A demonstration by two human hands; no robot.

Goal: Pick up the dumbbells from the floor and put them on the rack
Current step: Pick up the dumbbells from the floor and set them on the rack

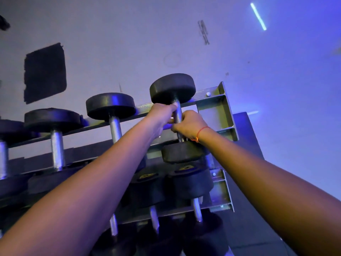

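A black dumbbell point(172, 87) with a knurled steel handle lies across the right end of the grey metal rack's point(219, 100) top tier. Its far head rests past the back rail and its near head hangs at the front rail. My left hand point(160, 115) and my right hand point(188, 122) are both wrapped around its handle, left higher, right lower. A red thread circles my right wrist.
Two more dumbbells point(110, 106) sit to the left on the top tier, with another at the left edge. The lower tier holds several black dumbbells point(191, 182). A pale wall with a black patch point(45, 72) stands behind the rack.
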